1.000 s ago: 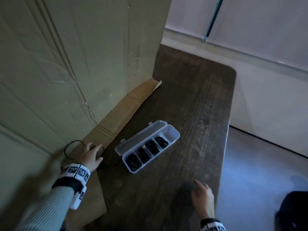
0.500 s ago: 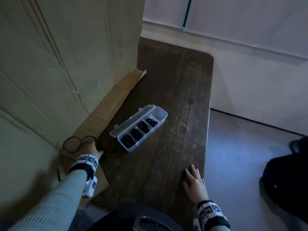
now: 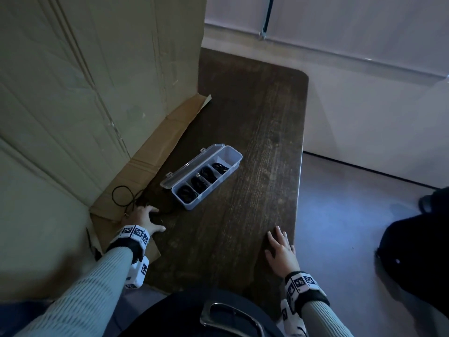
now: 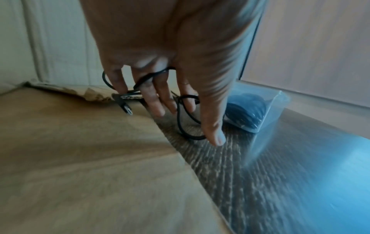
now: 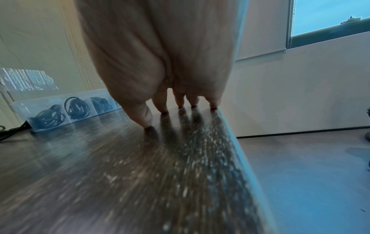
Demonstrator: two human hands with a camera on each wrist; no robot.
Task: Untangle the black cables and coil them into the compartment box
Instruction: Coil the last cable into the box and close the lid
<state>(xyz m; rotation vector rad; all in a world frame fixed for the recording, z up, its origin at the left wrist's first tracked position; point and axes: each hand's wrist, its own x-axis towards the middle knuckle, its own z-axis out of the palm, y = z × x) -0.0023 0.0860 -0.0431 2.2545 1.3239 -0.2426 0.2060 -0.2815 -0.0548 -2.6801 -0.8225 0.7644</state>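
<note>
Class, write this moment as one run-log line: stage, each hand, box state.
stage: reaching for loose black cable | left hand: fingers spread over cable | right hand: flat on table | compartment box: open, four compartments filled, far one empty

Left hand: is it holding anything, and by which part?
The left hand reaches into the loose black cable, and a loop lies across its fingers. A closed grip cannot be told. The right hand lies flat on the table.

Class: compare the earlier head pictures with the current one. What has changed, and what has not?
The left hand slid off the cardboard toward the table, its fingers now among the loose cable. The right hand stays flat by the table edge; the box with its coils is unmoved.
</note>
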